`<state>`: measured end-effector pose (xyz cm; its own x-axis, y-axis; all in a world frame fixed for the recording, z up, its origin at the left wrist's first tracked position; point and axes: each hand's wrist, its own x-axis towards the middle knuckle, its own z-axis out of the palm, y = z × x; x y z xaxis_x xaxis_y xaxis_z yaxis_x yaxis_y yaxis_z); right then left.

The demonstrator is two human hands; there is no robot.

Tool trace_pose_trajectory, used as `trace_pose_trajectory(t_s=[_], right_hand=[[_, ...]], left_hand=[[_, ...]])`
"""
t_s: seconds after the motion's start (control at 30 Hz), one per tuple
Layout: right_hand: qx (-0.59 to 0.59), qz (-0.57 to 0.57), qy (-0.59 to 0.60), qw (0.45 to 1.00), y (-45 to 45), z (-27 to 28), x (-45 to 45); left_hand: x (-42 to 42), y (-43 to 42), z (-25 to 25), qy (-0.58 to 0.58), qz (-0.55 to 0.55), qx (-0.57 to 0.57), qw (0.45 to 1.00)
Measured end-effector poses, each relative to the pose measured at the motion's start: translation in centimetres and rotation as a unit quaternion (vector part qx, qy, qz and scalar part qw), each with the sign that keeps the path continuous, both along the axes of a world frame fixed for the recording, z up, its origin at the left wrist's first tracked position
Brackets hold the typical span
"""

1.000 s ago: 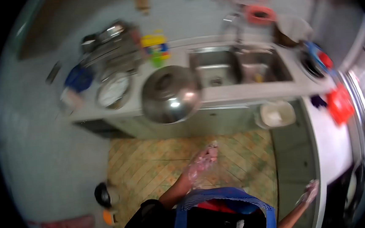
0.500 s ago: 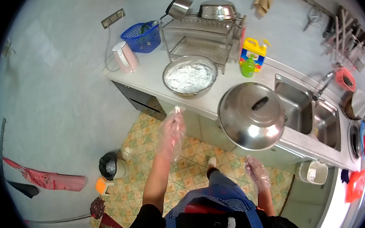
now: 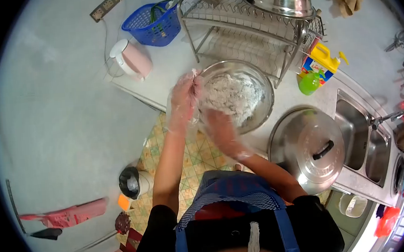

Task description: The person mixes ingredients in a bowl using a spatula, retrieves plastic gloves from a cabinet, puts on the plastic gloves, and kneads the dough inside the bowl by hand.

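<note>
A steel bowl (image 3: 268,81) on the counter holds a crumbly white, flour-like mixture (image 3: 232,93). My left hand (image 3: 184,99), in a clear plastic glove, is at the bowl's left rim. Its fingers are bunched together, with white residue at the tips; whether anything sits between them is hidden. At the bowl's near-left side is my right hand (image 3: 222,130), also in a clear glove. Motion smears its fingers, so their shape does not show.
Right of the bowl stands a large lidded steel pot (image 3: 302,147), beside the double sink (image 3: 354,127). A dish rack (image 3: 246,24) is behind the bowl. A pink kettle (image 3: 134,60), blue basket (image 3: 153,28), yellow jug (image 3: 321,61) and green bottle (image 3: 309,83) are also on the counter.
My body has come closer to the counter. Both hands have moved up to the bowl, the right one from low beside my body. The mixture looks more heaped and crumbly.
</note>
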<state>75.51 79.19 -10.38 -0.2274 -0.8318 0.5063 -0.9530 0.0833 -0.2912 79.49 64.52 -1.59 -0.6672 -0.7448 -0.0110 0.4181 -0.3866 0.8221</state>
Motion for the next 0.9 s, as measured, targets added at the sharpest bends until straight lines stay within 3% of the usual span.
trace_pose_trajectory(t_s=[0.03, 0.17, 0.23, 0.3, 0.37, 0.43, 0.5, 0.53, 0.57, 0.7, 0.83, 0.9], right_hand=[[0.035, -0.012, 0.105, 0.994, -2.3, -2.3, 0.6], [0.093, -0.07, 0.233, 0.965, -4.2, -3.1, 0.3], [0.162, 0.044, 0.028, 0.985, -2.2, -1.5, -1.1], [0.22, -0.009, 0.173, 0.96, 1.2, 0.1, -2.8], [0.293, -0.015, 0.022, 0.956, 3.6, 3.1, -5.9], [0.24, -0.065, -0.019, 0.968, 7.7, 1.0, -7.7], [0.175, -0.183, -0.028, 0.967, 9.5, 0.6, -7.8], [0.175, -0.259, -0.042, 0.949, 8.8, 1.4, -7.1], [0.17, -0.332, -0.051, 0.927, 7.6, 2.3, -6.4], [0.097, -0.439, -0.086, 0.889, 0.3, 2.2, -1.1], [0.218, -0.371, -0.084, 0.899, -7.2, 0.5, 3.8], [0.247, -0.428, -0.072, 0.866, -6.3, 0.2, 3.2]], left_hand=[[-1.0, -1.3, -0.4, 0.008, -0.015, -0.011, 1.0], [-4.5, -4.9, -1.9, -0.104, -0.063, -0.042, 0.992], [-5.7, -6.1, -4.9, -0.164, -0.118, -0.137, 0.97], [-6.6, -8.1, -8.3, -0.152, -0.207, -0.141, 0.956], [-7.1, -9.2, -11.3, -0.1, -0.279, -0.231, 0.927], [-7.6, -9.8, -11.7, -0.135, -0.306, -0.267, 0.904], [-8.6, -11.0, -12.1, -0.109, -0.313, -0.525, 0.784], [-8.9, -11.5, -10.4, -0.074, -0.257, -0.623, 0.735], [-9.7, -12.3, -11.0, -0.068, -0.274, -0.616, 0.735], [-10.5, -13.6, -12.1, -0.043, -0.295, -0.645, 0.703], [-10.2, -13.7, -11.8, -0.036, -0.319, -0.659, 0.68], [-10.2, -13.6, -12.0, -0.019, -0.319, -0.658, 0.682]])
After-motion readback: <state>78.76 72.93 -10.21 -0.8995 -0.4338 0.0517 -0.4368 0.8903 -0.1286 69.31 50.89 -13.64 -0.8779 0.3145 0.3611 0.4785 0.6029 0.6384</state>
